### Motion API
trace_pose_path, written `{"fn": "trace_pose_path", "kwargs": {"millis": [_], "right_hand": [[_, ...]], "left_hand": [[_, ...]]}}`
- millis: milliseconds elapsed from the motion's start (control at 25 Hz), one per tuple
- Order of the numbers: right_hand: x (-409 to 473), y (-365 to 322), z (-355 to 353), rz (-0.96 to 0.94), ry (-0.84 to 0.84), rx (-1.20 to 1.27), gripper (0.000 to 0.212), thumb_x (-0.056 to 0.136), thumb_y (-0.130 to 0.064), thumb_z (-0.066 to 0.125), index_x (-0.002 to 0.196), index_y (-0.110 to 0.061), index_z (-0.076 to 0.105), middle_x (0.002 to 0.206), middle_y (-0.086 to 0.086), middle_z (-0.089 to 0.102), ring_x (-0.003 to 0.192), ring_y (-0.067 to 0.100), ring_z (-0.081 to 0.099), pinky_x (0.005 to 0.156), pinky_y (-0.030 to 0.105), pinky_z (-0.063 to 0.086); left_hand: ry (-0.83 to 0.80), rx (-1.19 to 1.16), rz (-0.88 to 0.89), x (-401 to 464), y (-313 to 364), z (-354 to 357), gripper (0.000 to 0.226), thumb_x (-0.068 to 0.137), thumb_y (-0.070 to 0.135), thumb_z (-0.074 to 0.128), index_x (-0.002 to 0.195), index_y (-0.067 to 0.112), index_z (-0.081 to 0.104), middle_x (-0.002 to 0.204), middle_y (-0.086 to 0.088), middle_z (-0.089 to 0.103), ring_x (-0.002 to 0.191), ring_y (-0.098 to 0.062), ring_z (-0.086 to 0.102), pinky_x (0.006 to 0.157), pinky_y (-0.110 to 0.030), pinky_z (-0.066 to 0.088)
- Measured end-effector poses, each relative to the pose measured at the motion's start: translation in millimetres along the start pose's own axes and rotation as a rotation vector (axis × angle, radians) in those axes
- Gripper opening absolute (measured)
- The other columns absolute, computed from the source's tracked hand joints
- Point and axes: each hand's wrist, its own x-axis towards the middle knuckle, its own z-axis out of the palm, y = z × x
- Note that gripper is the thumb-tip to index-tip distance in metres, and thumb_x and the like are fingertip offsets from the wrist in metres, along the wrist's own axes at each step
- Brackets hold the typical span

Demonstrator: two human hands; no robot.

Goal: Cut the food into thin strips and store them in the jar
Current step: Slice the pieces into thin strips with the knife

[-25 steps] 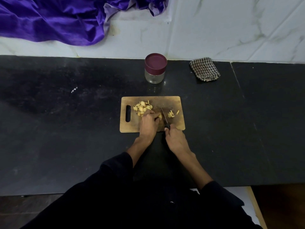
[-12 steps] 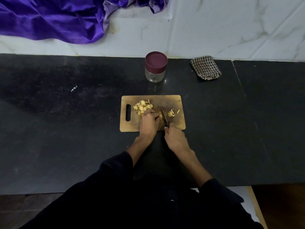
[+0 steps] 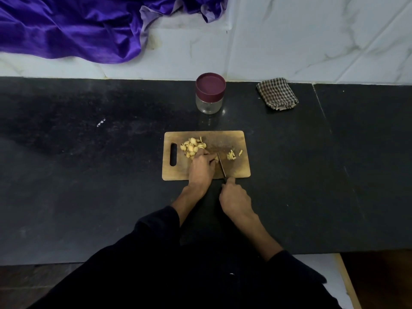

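Note:
A wooden cutting board (image 3: 236,170) lies on the black counter. A heap of pale yellow food pieces (image 3: 192,146) sits on its left half, and a few thin cut strips (image 3: 231,155) lie to the right. My left hand (image 3: 201,167) pins one piece against the board with curled fingertips. My right hand (image 3: 234,197) grips the handle of a small knife (image 3: 221,167), whose blade rests right beside my left fingertips. A glass jar (image 3: 209,94) with a maroon lid on stands behind the board.
A folded checked cloth (image 3: 277,94) lies at the back right of the counter (image 3: 89,175). Purple satin fabric (image 3: 66,25) drapes over the white marble wall at the back left. The counter's front edge runs near my body.
The knife has shifted slightly toward me along the board while my left hand keeps holding the piece. The heap, strips and jar stay where they were.

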Motion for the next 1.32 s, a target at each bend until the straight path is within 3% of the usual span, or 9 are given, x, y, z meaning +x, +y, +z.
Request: {"fn": "trace_pose_path", "kwargs": {"millis": [200, 440, 760, 1000, 1320], "right_hand": [[2, 6, -6, 0.02, 0.049, 0.047, 0.033, 0.106, -0.028, 0.035, 0.13, -0.008, 0.045, 0.122, 0.017, 0.06, 0.111, 0.033, 0.059, 0.081, 0.041, 0.044], [4, 6, -12, -0.031, 0.064, 0.12, 0.032, 0.106, -0.03, 0.037, 0.128, -0.009, 0.049, 0.116, 0.015, 0.062, 0.107, 0.031, 0.06, 0.076, 0.037, 0.042], [6, -1, -10, -0.064, 0.038, 0.092, 0.026, 0.106, -0.029, 0.039, 0.119, -0.01, 0.051, 0.112, 0.011, 0.062, 0.1, 0.025, 0.06, 0.072, 0.036, 0.042], [9, -3, -8, -0.046, 0.019, 0.067, 0.026, 0.106, -0.026, 0.037, 0.121, -0.008, 0.048, 0.115, 0.015, 0.062, 0.103, 0.031, 0.061, 0.076, 0.041, 0.046], [6, -6, -6, -0.014, 0.007, 0.025, 0.024, 0.105, -0.024, 0.037, 0.12, -0.007, 0.047, 0.118, 0.017, 0.061, 0.106, 0.032, 0.061, 0.074, 0.038, 0.042]], "left_hand": [[-0.016, 0.002, 0.011, 0, -1, -1, 0.027, 0.089, 0.015, 0.063, 0.115, 0.008, 0.067, 0.114, -0.005, 0.056, 0.099, -0.017, 0.058, 0.089, -0.032, 0.05], [0.027, -0.023, 0.036, -1, -2, -1, 0.024, 0.09, 0.008, 0.06, 0.113, 0.007, 0.068, 0.111, -0.006, 0.057, 0.097, -0.015, 0.057, 0.085, -0.02, 0.045], [0.036, -0.033, 0.034, -1, -2, 1, 0.023, 0.09, 0.007, 0.059, 0.111, 0.005, 0.068, 0.112, -0.007, 0.057, 0.095, -0.015, 0.059, 0.087, -0.025, 0.05], [0.038, -0.013, 0.025, 0, -3, 3, 0.023, 0.09, 0.01, 0.06, 0.111, 0.008, 0.069, 0.111, -0.004, 0.057, 0.095, -0.013, 0.058, 0.084, -0.018, 0.047], [0.03, -0.02, 0.01, -1, -1, 2, 0.021, 0.09, 0.008, 0.06, 0.109, 0.007, 0.07, 0.109, -0.005, 0.058, 0.095, -0.015, 0.058, 0.085, -0.024, 0.049]]}}
